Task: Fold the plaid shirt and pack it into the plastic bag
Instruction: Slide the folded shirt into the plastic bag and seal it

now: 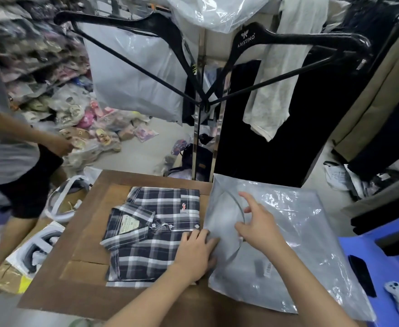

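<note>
Plaid shirt [156, 230], one, folded; one plastic bag [285, 237]; left hand [193, 253], right hand [257, 223], grips apart.

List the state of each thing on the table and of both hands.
plaid shirt: folded, flat on the table, outside the bag
plastic bag: flat beside the shirt, nothing plaid inside
left hand: palm down across shirt edge and bag edge
right hand: fingers spread on the bag
</note>
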